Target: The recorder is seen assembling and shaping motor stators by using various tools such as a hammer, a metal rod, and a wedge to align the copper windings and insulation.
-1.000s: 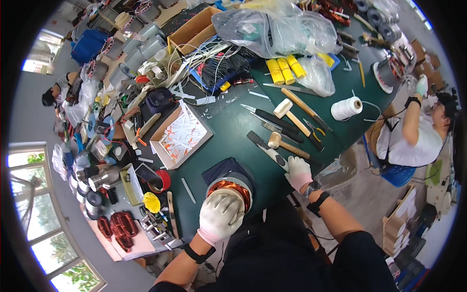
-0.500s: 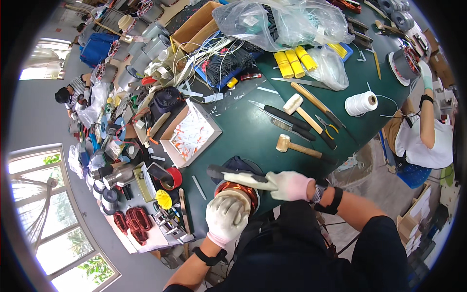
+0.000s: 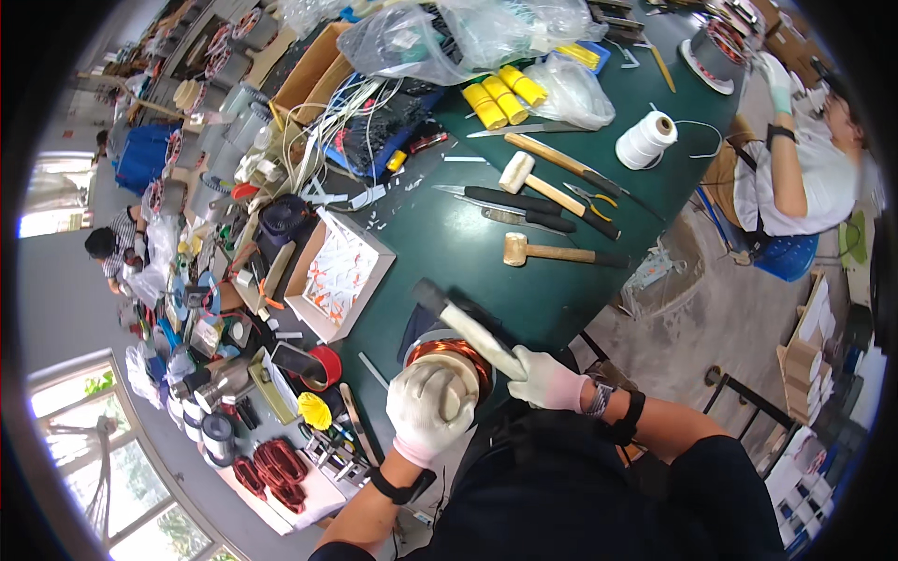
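Observation:
In front of me, at the table's near edge, stands a motor stator with copper windings (image 3: 479,363). A pale round block (image 3: 456,404), wood-like, sits on the windings. My gloved left hand (image 3: 421,409) is closed over the block's left side, fingers curled on its top. My gloved right hand (image 3: 550,379) grips a pale-handled tool with a dark end (image 3: 477,335). Blur hides its exact kind. It slants up to the left above the stator, the dark end farthest from my hand. Dark cloth lies beside the stator and partly shows behind the tool.
Beyond lie a wooden mallet (image 3: 552,251), a white-headed mallet (image 3: 561,192), knives (image 3: 510,199), pliers (image 3: 591,194) and a white cord spool (image 3: 645,140). A carton of paper strips (image 3: 339,271) stands left. At right a co-worker (image 3: 795,178) handles another stator (image 3: 716,54).
My right hand has swung the tool from nearly level to a steeper slant, its dark end farther from the windings. My left hand stays on the block. The whole view has shifted.

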The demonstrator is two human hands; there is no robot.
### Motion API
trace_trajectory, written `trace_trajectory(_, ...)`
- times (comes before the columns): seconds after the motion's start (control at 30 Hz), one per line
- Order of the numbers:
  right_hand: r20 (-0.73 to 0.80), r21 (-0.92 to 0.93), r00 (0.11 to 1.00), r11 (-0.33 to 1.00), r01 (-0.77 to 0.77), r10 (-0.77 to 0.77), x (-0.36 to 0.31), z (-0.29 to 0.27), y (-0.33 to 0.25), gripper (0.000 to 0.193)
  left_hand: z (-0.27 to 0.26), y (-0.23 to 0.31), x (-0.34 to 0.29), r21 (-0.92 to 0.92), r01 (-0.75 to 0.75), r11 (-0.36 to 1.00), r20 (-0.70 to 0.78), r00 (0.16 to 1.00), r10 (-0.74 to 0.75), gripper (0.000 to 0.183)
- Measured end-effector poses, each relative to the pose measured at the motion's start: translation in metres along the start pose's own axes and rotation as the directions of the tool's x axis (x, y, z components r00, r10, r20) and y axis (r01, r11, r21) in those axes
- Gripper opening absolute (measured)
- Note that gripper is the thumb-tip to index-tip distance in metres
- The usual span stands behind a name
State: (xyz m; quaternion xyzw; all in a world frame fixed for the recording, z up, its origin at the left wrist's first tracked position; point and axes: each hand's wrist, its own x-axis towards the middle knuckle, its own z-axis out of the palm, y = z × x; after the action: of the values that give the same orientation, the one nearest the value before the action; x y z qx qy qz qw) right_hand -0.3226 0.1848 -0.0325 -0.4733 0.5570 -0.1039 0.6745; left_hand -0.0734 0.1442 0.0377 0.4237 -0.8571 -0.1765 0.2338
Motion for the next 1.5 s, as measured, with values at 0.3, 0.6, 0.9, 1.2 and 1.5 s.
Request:
trace_trajectory(0.3,-0.184,0.055,0.983,0.998,0.02,-0.01,-0.015,0.038,0.01,0.041,-0.008,-0.028,0.019,-0.122,-0.278,0.953,0.171,0.94,0.296,0.059)
trace_trajectory(0.6,-0.398,-0.074,0.917,0.997,-0.005,-0.025,-0.019,0.051,-0.001,0.036,0.008,-0.001,0.008,0.111,0.03,0.993,-0.051,0.998,-0.024,0.057)
trace_trajectory(0.9,-0.313,0.177,0.949,0.984,0.027,0.03,-0.006,0.056,0.015,0.039,-0.013,-0.035,0.026,-0.088,-0.249,0.965,0.179,0.949,0.261,0.058)
trace_trajectory(1.2,-0.226,0.297,0.967,0.954,-0.045,0.116,-0.006,0.04,-0.005,0.039,-0.003,-0.014,0.013,0.125,0.089,0.988,-0.018,0.996,-0.087,0.056)
trace_trajectory(1.5,-0.19,0.172,0.981,0.985,0.009,0.024,-0.001,0.025,-0.012,0.042,-0.016,-0.045,0.026,-0.016,-0.237,0.971,0.143,0.961,0.236,0.051)
